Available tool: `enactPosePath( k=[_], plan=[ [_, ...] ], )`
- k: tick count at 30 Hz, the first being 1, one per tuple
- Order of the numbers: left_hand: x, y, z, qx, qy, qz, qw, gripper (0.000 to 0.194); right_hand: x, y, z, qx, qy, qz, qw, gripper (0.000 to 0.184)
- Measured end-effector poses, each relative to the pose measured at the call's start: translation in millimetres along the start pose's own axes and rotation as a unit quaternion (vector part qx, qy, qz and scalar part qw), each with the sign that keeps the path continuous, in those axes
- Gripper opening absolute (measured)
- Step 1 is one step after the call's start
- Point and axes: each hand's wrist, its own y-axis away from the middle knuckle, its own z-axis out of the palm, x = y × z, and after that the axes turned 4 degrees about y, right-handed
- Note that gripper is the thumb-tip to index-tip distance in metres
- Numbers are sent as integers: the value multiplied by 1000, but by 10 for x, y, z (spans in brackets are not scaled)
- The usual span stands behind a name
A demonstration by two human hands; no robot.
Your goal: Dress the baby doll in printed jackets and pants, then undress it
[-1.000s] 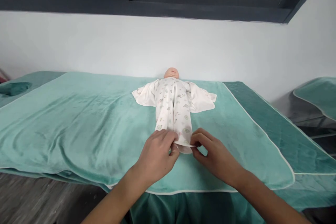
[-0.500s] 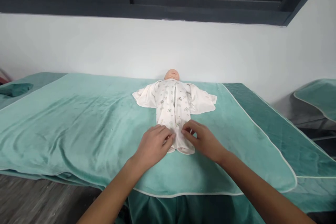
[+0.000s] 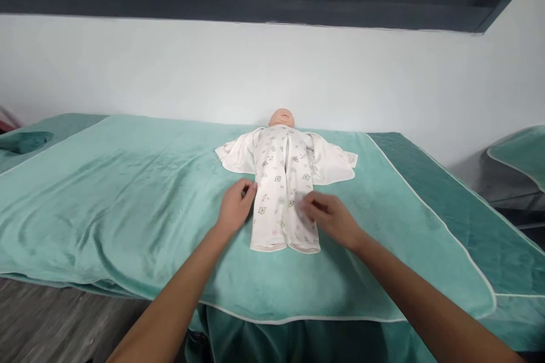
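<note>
A baby doll (image 3: 281, 118) lies on its back, its head toward the wall. White baby clothes (image 3: 279, 178) with small prints cover its body, the sleeves spread to both sides. Down the front runs a slit that parts the lower section into two panels; the doll's limbs are hidden. At the left edge of the clothes, my left hand (image 3: 237, 204) has its fingers closed in a pinch on the fabric. Over the right panel is my right hand (image 3: 330, 215), fingers bent and fingertips blurred, so its grip is unclear.
A light green blanket (image 3: 140, 193) with pale piping lies under the doll, wrinkled at the left. Beneath it is a darker green cover (image 3: 460, 221). A white wall (image 3: 170, 68) and a barred window (image 3: 264, 3) stand behind. Another green-covered surface (image 3: 522, 153) is at the right.
My left hand has moved left and away from me, from the lower middle to the garment's left edge. My right hand has shifted slightly right. The lower panels now lie flatter and wider.
</note>
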Motion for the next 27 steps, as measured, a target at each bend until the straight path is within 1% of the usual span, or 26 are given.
enactPosePath(
  k=[1, 2, 3, 4, 5, 7, 10, 12, 14, 16, 17, 21, 24, 27],
  plan=[
    [-73, -93, 35, 16, -56, 25, 998, 23, 118, -93, -8, 71, 13, 21, 997, 27],
    [-132, -178, 67, 19, -111, 52, 992, 22, 244, -194, -13, 134, 37, 30, 990, 21],
    [-175, -256, 95, 12, -160, 78, 984, 25, 372, -297, -15, 184, 70, 26, 980, 18],
    [-204, -329, 118, 0, -202, 103, 974, 29, 492, -396, -12, 194, 111, 10, 975, 19],
    [-221, -400, 137, -19, -233, 122, 965, 33, 600, -487, -4, 187, 147, -8, 971, 21],
    [-228, -539, 161, -59, -262, 152, 951, 36, 761, -628, 27, 136, 197, -58, 969, 23],
    [-203, -726, 175, -112, -251, 179, 945, 39, 877, -742, 82, 69, 225, -109, 966, 21],
    [-174, -810, 178, -134, -218, 174, 951, 41, 903, -774, 104, 53, 242, -128, 960, 18],
    [-143, -851, 181, -144, -180, 135, 964, 44, 899, -793, 112, 47, 273, -141, 950, 16],
    [-121, -858, 184, -149, -149, 92, 973, 46, 864, -815, 118, 53, 305, -135, 941, 15],
    [-114, -855, 184, -151, -136, 83, 975, 46, 835, -827, 123, 57, 315, -127, 939, 15],
    [-110, -842, 178, -134, -91, 113, 980, 43, 713, -840, 144, 62, 306, -102, 944, 20],
    [-120, -845, 171, -115, -90, 111, 983, 37, 687, -758, 142, 61, 261, -103, 958, 22],
    [-149, -853, 182, -91, -108, 105, 984, 29, 718, -634, 128, 62, 175, -125, 975, 21]
  ],
)
